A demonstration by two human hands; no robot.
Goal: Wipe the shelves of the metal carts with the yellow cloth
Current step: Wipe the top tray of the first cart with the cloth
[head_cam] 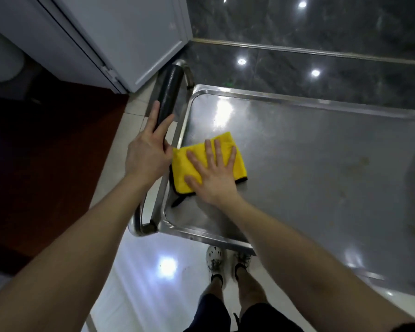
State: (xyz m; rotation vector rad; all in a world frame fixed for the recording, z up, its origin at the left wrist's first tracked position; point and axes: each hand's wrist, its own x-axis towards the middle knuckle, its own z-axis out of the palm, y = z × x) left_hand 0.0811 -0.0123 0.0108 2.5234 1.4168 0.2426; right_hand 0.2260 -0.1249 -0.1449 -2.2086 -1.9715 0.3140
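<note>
The metal cart's top shelf is a shiny steel tray with a raised rim, filling the right half of the view. A folded yellow cloth with a dark edge lies near the shelf's left rim. My right hand presses flat on the cloth, fingers spread and straight. My left hand rests on the cart's black padded handle, fingers extended along it and thumb on the other side.
A white cabinet door stands just beyond the handle. A dark marble wall runs behind the cart. Dark red flooring lies to the left and glossy pale tiles below, where my feet stand against the cart's near edge.
</note>
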